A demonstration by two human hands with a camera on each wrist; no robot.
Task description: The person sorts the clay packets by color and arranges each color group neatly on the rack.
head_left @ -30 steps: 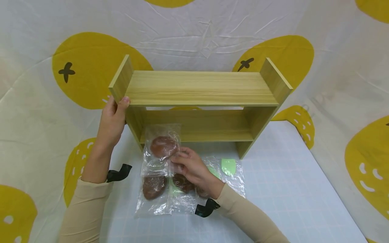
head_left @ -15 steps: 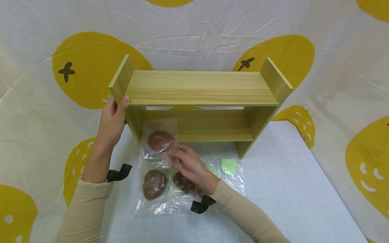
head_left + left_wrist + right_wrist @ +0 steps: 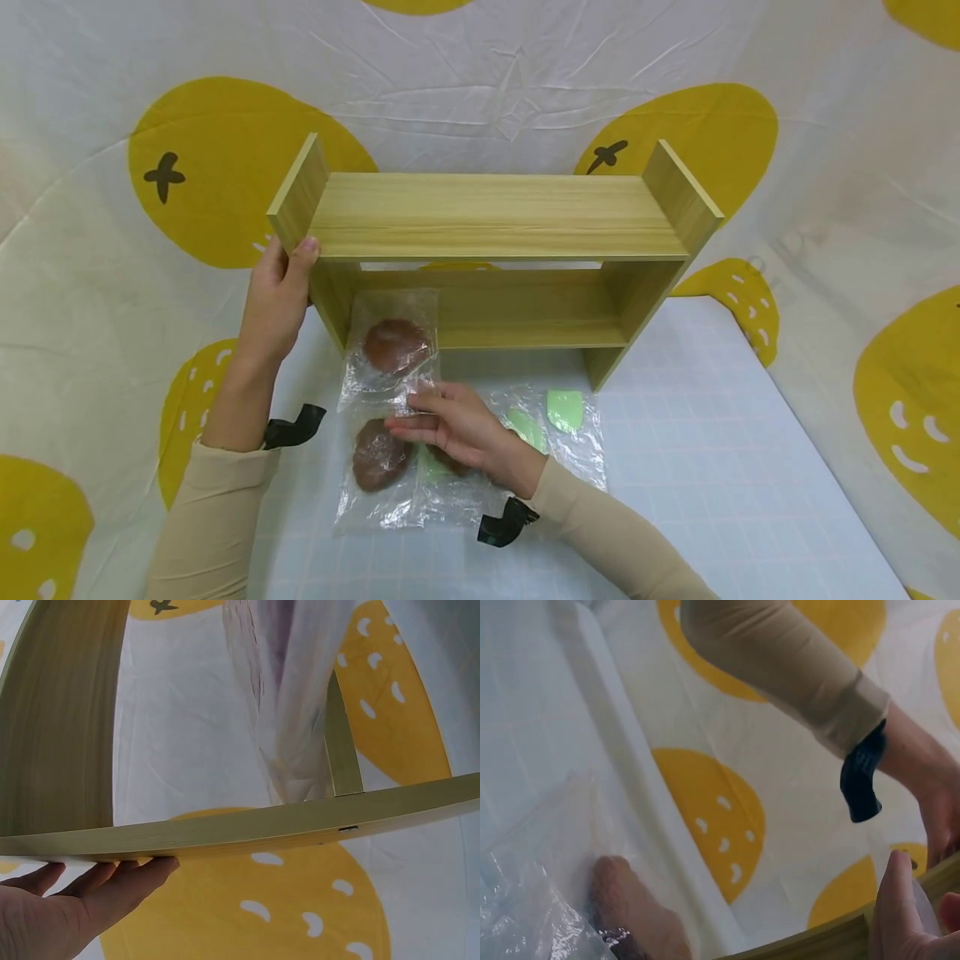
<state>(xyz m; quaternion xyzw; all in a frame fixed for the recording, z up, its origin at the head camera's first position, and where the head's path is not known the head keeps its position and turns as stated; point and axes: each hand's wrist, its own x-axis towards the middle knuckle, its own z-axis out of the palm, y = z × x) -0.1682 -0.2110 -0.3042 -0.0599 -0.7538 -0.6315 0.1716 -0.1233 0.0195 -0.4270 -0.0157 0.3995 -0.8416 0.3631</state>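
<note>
My left hand grips the left side panel of a light wooden shelf unit, thumb on its front edge. On the middle board, at the left end, a clear plastic bag with a brown oval piece in it leans out over the front edge. Just below that bag is my right hand, its fingers extended and holding nothing. Under and beside it on the table lie another bag with a brown oval piece and several overlapping clear bags, some with light green pieces. The left wrist view shows the shelved bag from the side.
A pale checked cloth covers the table, whose right edge slants toward the front. Behind hangs a white curtain with yellow printed shapes. Black bands circle both wrists.
My right hand set the bag farther left and back onto the middle board, then let go and drew down from it with fingers extended. My left hand has stayed on the side panel.
</note>
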